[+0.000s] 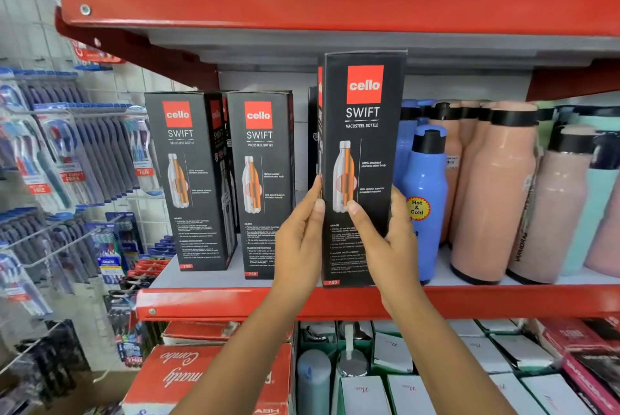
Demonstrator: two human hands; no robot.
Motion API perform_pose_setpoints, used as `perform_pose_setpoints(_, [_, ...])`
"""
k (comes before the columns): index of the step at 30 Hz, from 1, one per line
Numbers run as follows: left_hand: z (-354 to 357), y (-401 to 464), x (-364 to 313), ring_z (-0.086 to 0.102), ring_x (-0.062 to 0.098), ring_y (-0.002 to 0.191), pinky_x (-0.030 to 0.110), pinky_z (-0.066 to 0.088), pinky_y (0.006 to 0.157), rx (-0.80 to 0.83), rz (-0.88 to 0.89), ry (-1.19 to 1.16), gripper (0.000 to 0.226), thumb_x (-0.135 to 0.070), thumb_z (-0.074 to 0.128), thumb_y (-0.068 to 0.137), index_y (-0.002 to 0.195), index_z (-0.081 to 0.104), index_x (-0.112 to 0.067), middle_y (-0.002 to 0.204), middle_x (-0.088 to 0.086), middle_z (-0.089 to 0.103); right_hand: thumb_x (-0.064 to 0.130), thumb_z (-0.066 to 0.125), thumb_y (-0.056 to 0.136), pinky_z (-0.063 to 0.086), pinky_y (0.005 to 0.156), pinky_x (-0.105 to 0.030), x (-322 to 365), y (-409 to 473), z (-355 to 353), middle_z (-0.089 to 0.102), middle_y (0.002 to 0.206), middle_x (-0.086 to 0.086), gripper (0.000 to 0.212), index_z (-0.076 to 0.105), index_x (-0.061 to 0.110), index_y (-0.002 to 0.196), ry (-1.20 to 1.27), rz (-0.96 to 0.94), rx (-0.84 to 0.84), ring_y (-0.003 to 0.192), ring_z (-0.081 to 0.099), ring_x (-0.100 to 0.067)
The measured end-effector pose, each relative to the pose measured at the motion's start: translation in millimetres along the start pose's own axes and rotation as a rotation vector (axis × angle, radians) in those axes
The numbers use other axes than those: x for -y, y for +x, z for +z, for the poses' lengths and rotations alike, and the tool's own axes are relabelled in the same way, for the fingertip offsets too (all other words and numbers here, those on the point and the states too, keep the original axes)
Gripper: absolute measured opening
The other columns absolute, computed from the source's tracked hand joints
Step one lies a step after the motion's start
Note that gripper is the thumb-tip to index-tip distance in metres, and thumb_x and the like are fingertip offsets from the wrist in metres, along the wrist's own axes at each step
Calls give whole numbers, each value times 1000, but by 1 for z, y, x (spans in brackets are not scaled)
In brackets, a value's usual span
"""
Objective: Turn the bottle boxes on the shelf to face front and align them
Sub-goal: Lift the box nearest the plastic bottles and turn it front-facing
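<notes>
Three tall black Cello Swift bottle boxes stand on the red-edged shelf (235, 302). The left box (188, 180) is angled slightly, showing its front and right side. The middle box (260, 180) faces front. The right box (364, 146) is nearest me at the shelf's front edge, upright, front face toward me. My left hand (300, 237) grips its lower left edge. My right hand (385, 243) grips its lower right part, thumb across the front. Another dark box behind it is mostly hidden.
Blue (424, 200) and peach (493, 193) bottles stand close to the right of the held box. The upper red shelf (335, 9) hangs just above its top. Toothbrush packs (67, 159) hang at left. Boxed goods fill the shelf below (214, 374).
</notes>
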State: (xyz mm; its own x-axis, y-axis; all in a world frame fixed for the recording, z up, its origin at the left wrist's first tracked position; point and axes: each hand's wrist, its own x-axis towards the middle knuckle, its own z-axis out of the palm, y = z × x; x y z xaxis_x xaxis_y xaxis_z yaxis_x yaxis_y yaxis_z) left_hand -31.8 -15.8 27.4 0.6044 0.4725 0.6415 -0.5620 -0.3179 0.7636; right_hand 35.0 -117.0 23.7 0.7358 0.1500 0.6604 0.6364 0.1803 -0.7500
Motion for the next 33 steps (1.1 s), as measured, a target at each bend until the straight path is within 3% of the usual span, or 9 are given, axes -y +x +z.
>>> perform_pose_setpoints(4, [-8,-1,-14,61,-1,116,12,47,91,-12,-28,-185,35,0,52,95,120,64,-22,123,-5,67,28,67,91,52,93,-27,14,-6,-7,70,121,7,42,56,22,131,131,57,45,112,66,-5])
perform_pose_setpoints(7, [-13,-1,-17,59,-6,117,11,48,90,-7,-28,-182,41,-5,63,89,128,60,-17,129,-5,63,28,62,93,53,90,-26,22,-6,-12,72,117,6,34,60,20,126,201,79,78,109,67,-7])
perform_pose_setpoints(9, [-14,-1,-19,54,-4,123,17,47,98,11,-66,-169,55,-18,71,80,132,55,-24,133,-10,62,37,59,92,52,89,-24,26,-5,-14,73,115,9,35,60,22,124,218,95,101,108,67,-3])
perform_pose_setpoints(12, [-11,-1,-20,63,-7,110,13,51,87,81,-109,-173,45,-13,70,81,114,57,-40,110,-26,71,54,52,86,48,95,-19,27,-2,-15,68,119,19,49,55,30,128,200,126,140,110,62,9])
perform_pose_setpoints(19, [-8,3,-14,64,-7,108,12,50,89,23,-91,-138,54,-5,79,73,114,59,-35,109,-22,72,73,42,82,25,111,-14,18,6,-10,24,138,48,74,14,49,147,97,143,217,131,28,25])
perform_pose_setpoints(24, [-2,7,-7,66,-13,95,8,50,78,-27,-52,-138,56,9,75,74,107,60,-34,92,-32,73,77,40,79,5,123,-31,10,14,-11,-9,161,27,100,-13,38,154,-21,251,324,142,-3,11])
perform_pose_setpoints(26, [-4,7,-3,65,-13,98,11,52,86,-49,-55,-121,55,9,75,74,110,61,-31,94,-31,73,72,42,76,10,121,-23,7,14,-9,-5,157,36,94,-9,48,152,-3,222,349,142,1,18])
perform_pose_setpoints(29, [-7,7,5,62,9,120,40,44,108,-92,-80,-100,59,0,79,75,129,61,-14,124,-5,70,54,47,91,21,99,4,-3,15,-8,15,139,54,58,5,69,130,48,187,392,120,18,40])
perform_pose_setpoints(33, [-9,7,15,60,8,122,40,43,109,-149,-114,-80,57,-1,78,76,128,61,-16,125,-3,69,39,48,99,24,103,1,-14,17,-2,24,150,39,55,13,66,132,40,119,398,133,24,27])
